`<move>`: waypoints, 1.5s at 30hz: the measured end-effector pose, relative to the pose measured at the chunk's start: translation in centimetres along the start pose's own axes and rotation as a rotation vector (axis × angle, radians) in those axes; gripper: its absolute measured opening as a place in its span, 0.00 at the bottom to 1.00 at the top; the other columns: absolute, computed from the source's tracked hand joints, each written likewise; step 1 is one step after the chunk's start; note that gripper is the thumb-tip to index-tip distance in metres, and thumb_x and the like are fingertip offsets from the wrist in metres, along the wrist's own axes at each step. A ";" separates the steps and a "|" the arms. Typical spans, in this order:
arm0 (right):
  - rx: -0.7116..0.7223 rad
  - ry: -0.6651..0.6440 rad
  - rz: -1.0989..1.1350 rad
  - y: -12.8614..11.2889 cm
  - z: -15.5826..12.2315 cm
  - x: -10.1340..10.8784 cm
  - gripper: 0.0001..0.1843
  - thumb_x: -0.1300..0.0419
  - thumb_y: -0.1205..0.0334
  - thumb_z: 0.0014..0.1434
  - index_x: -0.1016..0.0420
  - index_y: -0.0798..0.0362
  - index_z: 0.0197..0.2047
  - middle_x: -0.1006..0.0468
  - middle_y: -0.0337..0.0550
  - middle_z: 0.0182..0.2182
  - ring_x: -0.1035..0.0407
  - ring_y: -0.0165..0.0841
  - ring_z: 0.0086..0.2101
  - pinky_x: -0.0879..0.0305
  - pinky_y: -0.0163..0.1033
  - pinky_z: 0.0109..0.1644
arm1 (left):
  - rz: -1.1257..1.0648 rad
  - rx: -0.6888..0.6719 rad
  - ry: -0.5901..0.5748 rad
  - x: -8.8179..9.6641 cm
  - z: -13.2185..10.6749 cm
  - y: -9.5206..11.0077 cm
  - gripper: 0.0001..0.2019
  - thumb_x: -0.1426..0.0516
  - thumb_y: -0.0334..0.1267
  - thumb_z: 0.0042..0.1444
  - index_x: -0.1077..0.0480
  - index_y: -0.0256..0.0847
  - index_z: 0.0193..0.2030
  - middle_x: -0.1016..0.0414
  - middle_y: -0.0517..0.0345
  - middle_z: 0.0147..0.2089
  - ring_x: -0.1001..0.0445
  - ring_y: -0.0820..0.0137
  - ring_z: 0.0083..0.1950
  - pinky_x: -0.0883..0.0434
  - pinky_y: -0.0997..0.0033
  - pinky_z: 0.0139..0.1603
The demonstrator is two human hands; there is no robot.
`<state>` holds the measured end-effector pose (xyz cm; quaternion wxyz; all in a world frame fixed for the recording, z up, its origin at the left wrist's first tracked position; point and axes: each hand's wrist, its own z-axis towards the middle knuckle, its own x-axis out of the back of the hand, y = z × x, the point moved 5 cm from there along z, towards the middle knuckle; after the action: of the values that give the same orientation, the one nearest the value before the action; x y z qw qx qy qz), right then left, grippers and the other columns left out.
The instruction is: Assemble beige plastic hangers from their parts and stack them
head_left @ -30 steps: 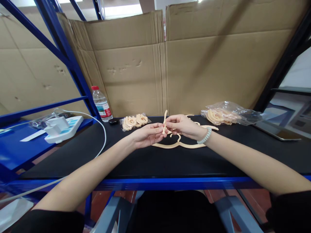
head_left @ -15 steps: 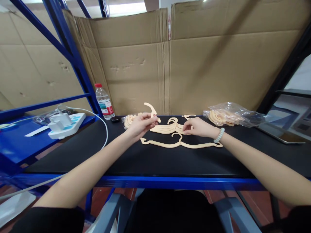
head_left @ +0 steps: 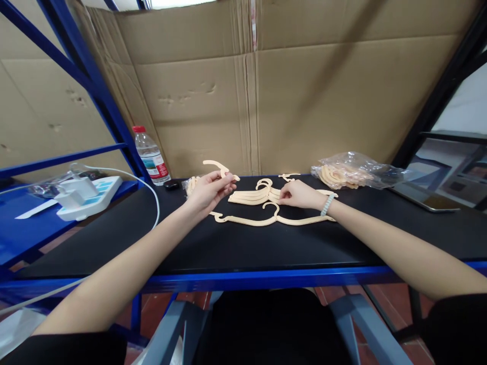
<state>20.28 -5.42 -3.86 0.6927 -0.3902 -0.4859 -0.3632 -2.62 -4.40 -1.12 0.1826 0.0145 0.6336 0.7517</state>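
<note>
In my left hand (head_left: 213,191), raised over the table, a curved cream plastic hanger piece (head_left: 216,165) is pinched between thumb and fingers. My right hand (head_left: 300,195) is lowered over the right part of a small stack of cream hangers (head_left: 247,197). Its fingers are closed together, and whether anything sits between them is hidden. In front of both hands a single opened-out hanger (head_left: 251,221) lies flat with its hook pointing away from me. Just beyond my right hand lies a small cream part (head_left: 288,176).
Behind my left hand sits a bag of cream pieces (head_left: 190,186); another clear bag of them (head_left: 344,175) lies at the right. A water bottle (head_left: 152,157), a white power strip (head_left: 89,197) with a cable, and a tablet-like panel (head_left: 426,197) flank the black tabletop (head_left: 243,251).
The piece in my left hand has turned from steep to nearly level. My right hand has come down closer to the hanger stack. The whole view has shifted slightly.
</note>
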 end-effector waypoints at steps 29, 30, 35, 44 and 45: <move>0.198 0.060 0.190 -0.5 -1.0 2.3 0.17 0.50 0.69 0.57 0.32 0.54 0.49 0.26 0.48 0.42 0.33 0.37 0.39 0.38 0.40 0.43 | 0.032 0.042 0.012 -0.1 -0.1 -0.3 0.04 0.44 0.27 0.57 0.32 0.32 0.31 0.27 0.56 0.29 0.27 0.79 0.28 0.28 0.81 0.35; 0.177 0.047 0.203 -0.5 -1.1 2.5 0.17 0.49 0.66 0.58 0.32 0.53 0.50 0.25 0.47 0.40 0.33 0.36 0.37 0.38 0.40 0.41 | 0.029 0.048 -0.002 -0.2 -0.1 -0.3 0.03 0.43 0.26 0.57 0.32 0.32 0.32 0.26 0.55 0.30 0.26 0.78 0.29 0.27 0.80 0.36; 0.197 0.109 0.299 -1.0 -1.8 4.3 0.17 0.48 0.52 0.61 0.25 0.53 0.45 0.25 0.45 0.36 0.35 0.32 0.31 0.39 0.37 0.36 | 0.024 0.101 -0.052 -0.6 -0.2 -1.0 0.04 0.43 0.23 0.55 0.34 0.32 0.32 0.24 0.51 0.34 0.23 0.74 0.32 0.26 0.76 0.40; 0.142 0.163 0.281 -1.4 -2.9 5.7 0.20 0.45 0.47 0.59 0.24 0.50 0.47 0.24 0.45 0.40 0.32 0.33 0.35 0.37 0.37 0.37 | 0.071 0.034 -0.089 -0.2 -0.1 -0.9 0.12 0.35 0.24 0.43 0.32 0.31 0.35 0.25 0.55 0.30 0.26 0.76 0.32 0.31 0.78 0.37; 0.126 0.154 0.279 -1.4 -3.0 5.8 0.20 0.45 0.46 0.59 0.24 0.49 0.47 0.24 0.45 0.41 0.31 0.35 0.36 0.36 0.37 0.38 | 0.074 0.029 -0.093 -0.2 0.0 -0.9 0.13 0.35 0.25 0.43 0.31 0.31 0.35 0.25 0.56 0.29 0.26 0.76 0.32 0.31 0.77 0.37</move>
<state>21.69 -9.42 1.31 0.7947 -0.3807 -0.3943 -0.2609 -2.19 -4.39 -1.95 0.1838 0.0757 0.6343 0.7471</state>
